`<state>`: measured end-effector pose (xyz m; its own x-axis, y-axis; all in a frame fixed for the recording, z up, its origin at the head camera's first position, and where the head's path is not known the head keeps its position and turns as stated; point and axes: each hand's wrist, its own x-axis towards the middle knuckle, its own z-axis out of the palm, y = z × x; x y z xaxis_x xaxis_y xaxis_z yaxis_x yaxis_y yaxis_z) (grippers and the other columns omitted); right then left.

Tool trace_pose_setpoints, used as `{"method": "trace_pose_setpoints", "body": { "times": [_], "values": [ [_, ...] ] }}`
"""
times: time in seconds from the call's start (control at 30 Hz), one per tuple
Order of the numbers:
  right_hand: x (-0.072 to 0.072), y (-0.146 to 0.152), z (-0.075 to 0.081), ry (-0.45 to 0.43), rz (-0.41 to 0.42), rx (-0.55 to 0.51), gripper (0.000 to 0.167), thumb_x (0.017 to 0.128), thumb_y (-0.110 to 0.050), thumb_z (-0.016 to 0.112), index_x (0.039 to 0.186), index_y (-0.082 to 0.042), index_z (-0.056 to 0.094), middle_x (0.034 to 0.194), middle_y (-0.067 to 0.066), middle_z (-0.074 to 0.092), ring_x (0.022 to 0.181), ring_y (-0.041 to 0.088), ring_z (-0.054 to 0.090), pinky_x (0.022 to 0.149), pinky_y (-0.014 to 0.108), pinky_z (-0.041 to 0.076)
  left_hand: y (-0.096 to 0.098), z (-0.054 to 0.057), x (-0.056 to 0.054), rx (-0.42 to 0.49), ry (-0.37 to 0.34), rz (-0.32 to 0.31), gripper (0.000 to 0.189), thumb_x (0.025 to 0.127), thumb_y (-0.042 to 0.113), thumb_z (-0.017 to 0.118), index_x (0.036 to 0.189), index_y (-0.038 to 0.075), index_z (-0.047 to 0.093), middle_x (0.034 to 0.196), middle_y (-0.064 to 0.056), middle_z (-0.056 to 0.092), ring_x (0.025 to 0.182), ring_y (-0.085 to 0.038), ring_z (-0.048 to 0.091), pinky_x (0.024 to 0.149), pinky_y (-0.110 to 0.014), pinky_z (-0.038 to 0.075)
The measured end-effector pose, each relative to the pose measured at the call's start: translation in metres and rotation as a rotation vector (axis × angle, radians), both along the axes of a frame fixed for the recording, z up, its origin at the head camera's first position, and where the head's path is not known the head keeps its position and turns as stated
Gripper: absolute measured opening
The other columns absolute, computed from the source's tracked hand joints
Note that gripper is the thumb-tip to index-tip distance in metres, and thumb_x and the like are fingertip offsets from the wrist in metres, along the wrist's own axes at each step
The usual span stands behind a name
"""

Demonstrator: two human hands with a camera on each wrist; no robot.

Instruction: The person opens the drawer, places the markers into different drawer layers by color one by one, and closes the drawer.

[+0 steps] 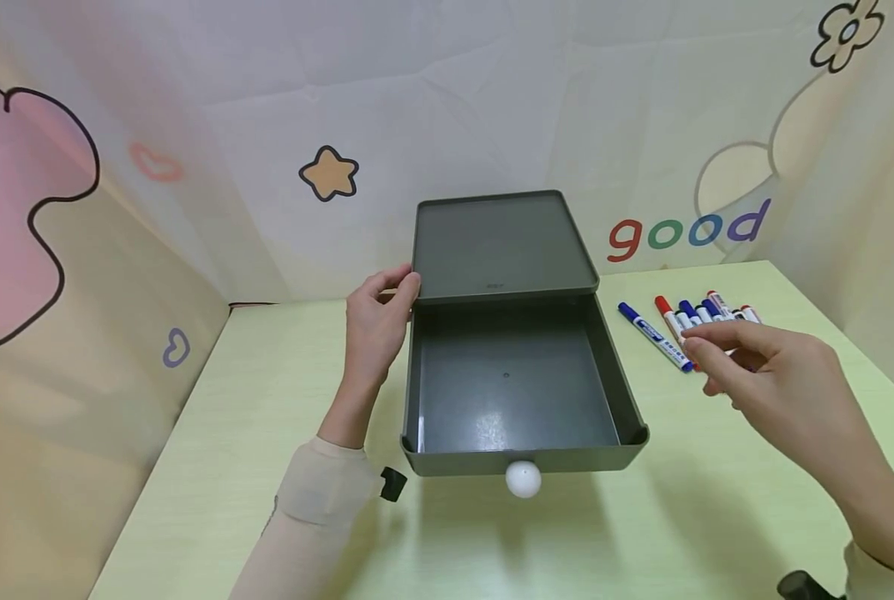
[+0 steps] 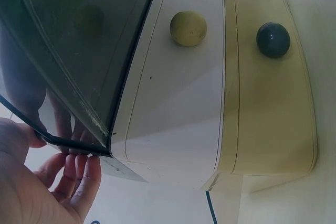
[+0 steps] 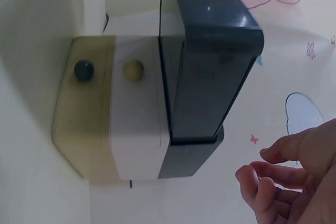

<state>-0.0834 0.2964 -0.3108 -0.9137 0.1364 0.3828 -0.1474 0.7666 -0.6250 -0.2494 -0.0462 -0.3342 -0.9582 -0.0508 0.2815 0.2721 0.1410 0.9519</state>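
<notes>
A small drawer cabinet (image 1: 499, 246) with a dark grey top stands on the table. Its top drawer (image 1: 521, 417), also dark grey, is pulled out and has nothing in it; a round white knob (image 1: 524, 480) is on its front. My left hand (image 1: 375, 325) holds the cabinet's left front corner, thumb near the top edge and fingers against the side. To the right, my right hand (image 1: 784, 383) is in the air with loosely curled fingers and nothing in it. It partly covers several whiteboard markers, among them a blue marker (image 1: 655, 336) and a red-capped marker (image 1: 669, 315).
Below the grey drawer, the wrist views show a white drawer (image 2: 173, 87) with a yellowish knob and a yellow drawer (image 2: 268, 108) with a dark knob, both closed. A printed cloth (image 1: 454, 108) hangs behind the pale green table (image 1: 267, 417).
</notes>
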Motion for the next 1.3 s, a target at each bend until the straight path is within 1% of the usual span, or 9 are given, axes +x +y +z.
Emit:
{"method": "trace_pose_setpoints", "body": {
  "times": [0.23, 0.33, 0.53, 0.63, 0.73, 0.87, 0.97, 1.1, 1.3],
  "values": [
    [-0.022, 0.016, -0.006, -0.085, -0.051, 0.054, 0.030, 0.102, -0.025, 0.066, 0.116, 0.001, 0.074, 0.074, 0.004, 0.072, 0.062, 0.004, 0.059, 0.048, 0.030, 0.039, 0.001, 0.000, 0.000, -0.005, 0.000, 0.003, 0.034, 0.100, 0.023, 0.066, 0.128, 0.005, 0.073, 0.119, -0.010, 0.070, 0.093, -0.023, 0.066, 0.082, -0.033, 0.060],
    [-0.031, 0.023, -0.010, -0.094, -0.066, 0.078, 0.032, 0.103, -0.026, 0.065, 0.116, 0.002, 0.074, 0.077, 0.006, 0.072, 0.064, 0.005, 0.057, 0.048, 0.031, 0.039, 0.001, -0.001, 0.000, -0.005, -0.002, 0.005, 0.033, 0.101, 0.023, 0.066, 0.128, 0.005, 0.073, 0.119, -0.010, 0.070, 0.092, -0.023, 0.066, 0.080, -0.031, 0.059],
    [-0.044, 0.035, -0.017, -0.123, -0.068, 0.098, 0.035, 0.103, -0.026, 0.062, 0.118, 0.004, 0.073, 0.081, 0.008, 0.071, 0.068, 0.014, 0.057, 0.048, 0.030, 0.043, 0.001, -0.001, -0.001, -0.004, 0.002, 0.007, 0.033, 0.100, 0.023, 0.066, 0.128, 0.005, 0.073, 0.118, -0.010, 0.070, 0.092, -0.023, 0.066, 0.078, -0.029, 0.058],
    [-0.050, 0.039, -0.021, -0.147, -0.064, 0.094, 0.038, 0.104, -0.028, 0.061, 0.119, 0.005, 0.072, 0.080, 0.009, 0.071, 0.066, 0.018, 0.058, 0.046, 0.030, 0.044, 0.001, -0.001, -0.001, -0.003, 0.002, 0.007, 0.033, 0.101, 0.023, 0.066, 0.128, 0.005, 0.073, 0.119, -0.010, 0.070, 0.093, -0.023, 0.066, 0.078, -0.029, 0.058],
    [-0.057, 0.043, -0.026, -0.163, -0.062, 0.094, 0.040, 0.105, -0.029, 0.059, 0.120, 0.006, 0.071, 0.084, 0.012, 0.071, 0.068, 0.021, 0.060, 0.046, 0.031, 0.044, 0.001, -0.001, -0.002, -0.004, -0.001, 0.008, 0.033, 0.100, 0.023, 0.066, 0.128, 0.006, 0.073, 0.119, -0.009, 0.070, 0.092, -0.023, 0.066, 0.079, -0.030, 0.058],
    [-0.067, 0.049, -0.032, -0.184, -0.059, 0.110, 0.041, 0.105, -0.026, 0.057, 0.120, 0.010, 0.070, 0.092, 0.019, 0.070, 0.081, 0.031, 0.059, 0.051, 0.031, 0.044, 0.001, -0.001, -0.001, -0.007, -0.002, 0.007, 0.034, 0.100, 0.024, 0.066, 0.128, 0.006, 0.073, 0.119, -0.009, 0.070, 0.092, -0.023, 0.066, 0.080, -0.031, 0.059],
    [-0.075, 0.053, -0.035, -0.201, -0.066, 0.127, 0.041, 0.105, -0.025, 0.057, 0.120, 0.011, 0.069, 0.103, 0.028, 0.069, 0.092, 0.038, 0.055, 0.059, 0.033, 0.044, 0.001, -0.002, -0.001, -0.006, 0.000, 0.006, 0.034, 0.101, 0.024, 0.066, 0.129, 0.006, 0.073, 0.119, -0.009, 0.070, 0.092, -0.023, 0.065, 0.080, -0.031, 0.059],
    [-0.085, 0.056, -0.040, -0.230, -0.085, 0.137, 0.042, 0.105, -0.026, 0.056, 0.120, 0.012, 0.068, 0.116, 0.033, 0.066, 0.096, 0.041, 0.055, 0.062, 0.036, 0.044, 0.001, -0.001, -0.001, -0.005, 0.002, 0.006, 0.034, 0.100, 0.024, 0.066, 0.128, 0.006, 0.073, 0.118, -0.009, 0.070, 0.092, -0.022, 0.066, 0.080, -0.031, 0.059],
    [-0.095, 0.062, -0.048, -0.255, -0.088, 0.140, 0.043, 0.105, -0.026, 0.056, 0.120, 0.013, 0.068, 0.113, 0.033, 0.067, 0.092, 0.040, 0.057, 0.061, 0.034, 0.044, 0.001, -0.001, -0.001, 0.001, 0.002, 0.005, 0.034, 0.100, 0.024, 0.066, 0.128, 0.005, 0.073, 0.118, -0.009, 0.070, 0.092, -0.022, 0.066, 0.078, -0.030, 0.059]
  ]
}}
